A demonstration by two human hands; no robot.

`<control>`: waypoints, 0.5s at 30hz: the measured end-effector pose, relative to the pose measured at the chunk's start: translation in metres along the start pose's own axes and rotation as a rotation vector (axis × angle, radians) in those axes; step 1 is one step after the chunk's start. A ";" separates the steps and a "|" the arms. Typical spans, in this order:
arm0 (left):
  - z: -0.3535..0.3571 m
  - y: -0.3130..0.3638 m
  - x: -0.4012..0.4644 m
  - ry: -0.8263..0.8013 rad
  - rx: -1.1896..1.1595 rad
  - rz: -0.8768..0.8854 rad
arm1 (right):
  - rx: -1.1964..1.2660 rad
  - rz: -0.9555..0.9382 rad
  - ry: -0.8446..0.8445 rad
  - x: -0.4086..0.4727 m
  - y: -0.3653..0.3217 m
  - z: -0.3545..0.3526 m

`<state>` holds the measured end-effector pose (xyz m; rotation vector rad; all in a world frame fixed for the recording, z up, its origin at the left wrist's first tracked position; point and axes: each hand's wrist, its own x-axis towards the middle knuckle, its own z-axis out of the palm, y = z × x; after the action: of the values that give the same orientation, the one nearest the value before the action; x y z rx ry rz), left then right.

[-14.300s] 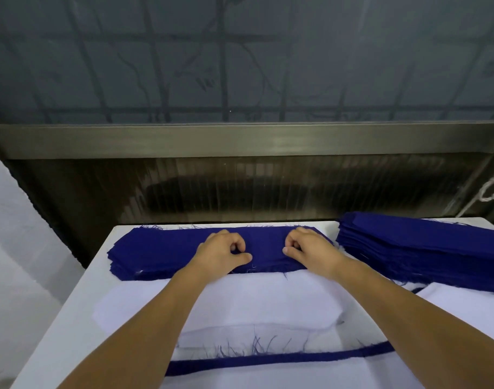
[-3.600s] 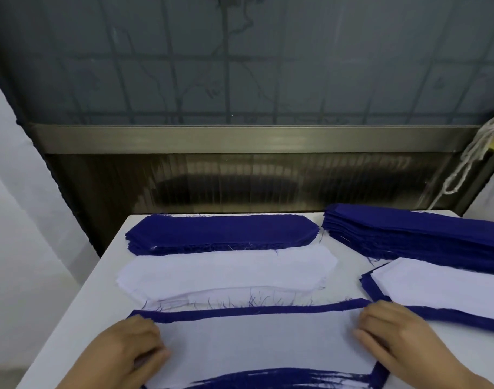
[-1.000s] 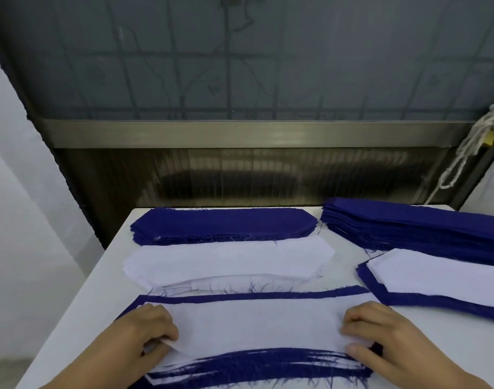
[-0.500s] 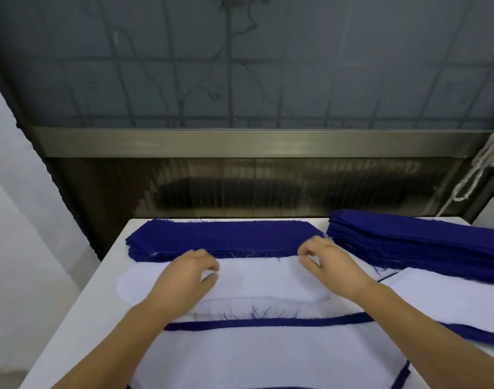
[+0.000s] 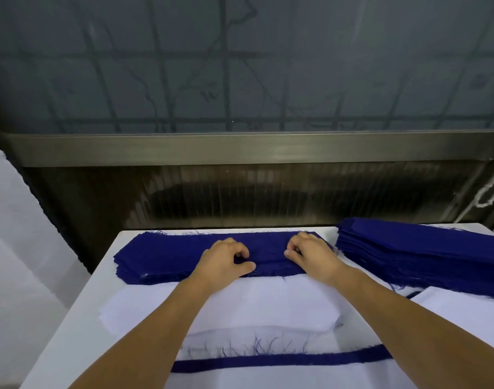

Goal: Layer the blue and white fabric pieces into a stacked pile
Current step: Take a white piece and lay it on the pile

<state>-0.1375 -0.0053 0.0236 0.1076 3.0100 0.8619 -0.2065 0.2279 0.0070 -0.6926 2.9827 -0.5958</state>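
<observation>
Blue fabric stack [image 5: 167, 256] at the desk's [image 5: 80, 327] far-left edge, the white stack [image 5: 268, 307] just nearer. Left hand [image 5: 220, 262] and right hand [image 5: 313, 255] rest on the blue stack, fingers curled, apparently pinching its top piece. A larger blue pile [image 5: 425, 259] lies far right. Risk: frayed threads snag, lifting two pieces together.

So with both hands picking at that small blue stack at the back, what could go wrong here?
The left hand and right hand pinch the top of the small blue stack; they might lift two thin layers at once. Its frayed edges could snag and drag neighbours askew. Dragging the piece back may also shift the white pile underneath the forearms.
</observation>
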 end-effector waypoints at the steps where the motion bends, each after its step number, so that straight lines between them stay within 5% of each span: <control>1: 0.000 0.001 0.001 0.000 -0.019 -0.007 | -0.001 0.004 -0.017 0.003 0.001 0.000; 15: 0.007 0.001 0.029 0.028 0.112 -0.064 | 0.051 0.076 -0.146 0.008 -0.004 -0.011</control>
<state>-0.1659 0.0010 0.0185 0.0005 3.0681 0.6949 -0.2127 0.2253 0.0193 -0.5886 2.8342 -0.5871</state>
